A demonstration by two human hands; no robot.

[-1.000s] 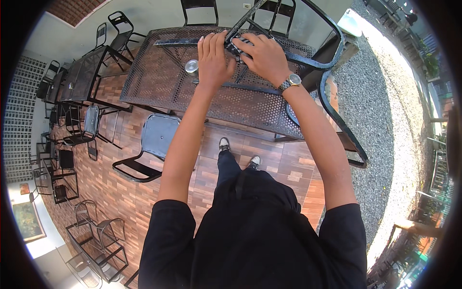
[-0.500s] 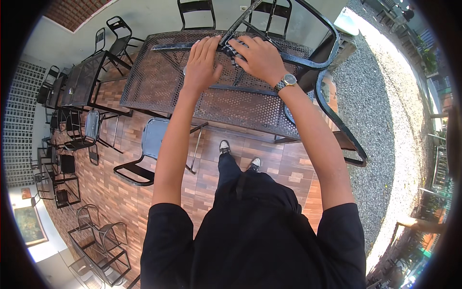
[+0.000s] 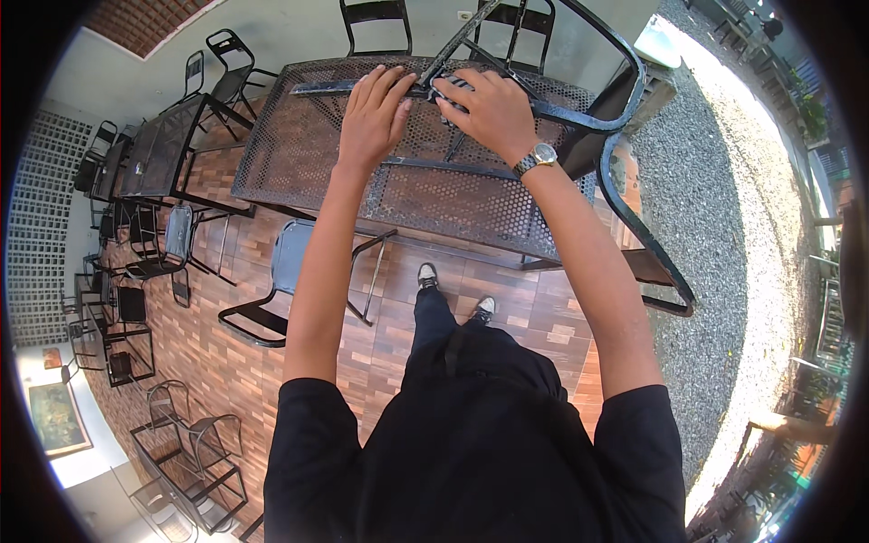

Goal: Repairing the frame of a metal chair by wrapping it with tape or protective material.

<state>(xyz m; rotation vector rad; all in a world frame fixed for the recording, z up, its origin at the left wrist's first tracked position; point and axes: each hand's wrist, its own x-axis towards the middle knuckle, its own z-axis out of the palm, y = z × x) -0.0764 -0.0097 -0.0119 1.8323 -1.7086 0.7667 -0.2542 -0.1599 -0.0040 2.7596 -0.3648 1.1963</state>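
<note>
A black metal folding chair [image 3: 579, 118] lies tipped over on the perforated metal table [image 3: 281, 145], its worn frame reaching past the table's right end. My left hand [image 3: 373, 118] rests over one straight chair leg [image 3: 321, 88], fingers curled across it and thumb close to the bar. Just to its right, my right hand [image 3: 493, 110] presses a black-and-white striped cloth [image 3: 457, 83] against the frame where the bars meet. Most of the cloth is hidden under the fingers. A metal-banded watch [image 3: 543, 154] is on my right wrist.
A folding chair [image 3: 288, 258] stands at the table's near left side, close to my legs. Two chairs [image 3: 378, 18] stand against the far wall. More tables [image 3: 163, 163] and chairs line the left. Grey gravel [image 3: 697, 190] lies beyond the tiled floor on the right.
My left hand has shifted slightly, its thumb now drawn in toward the chair leg. My right hand stays at the same joint with the cloth. The whole view has moved a little.
</note>
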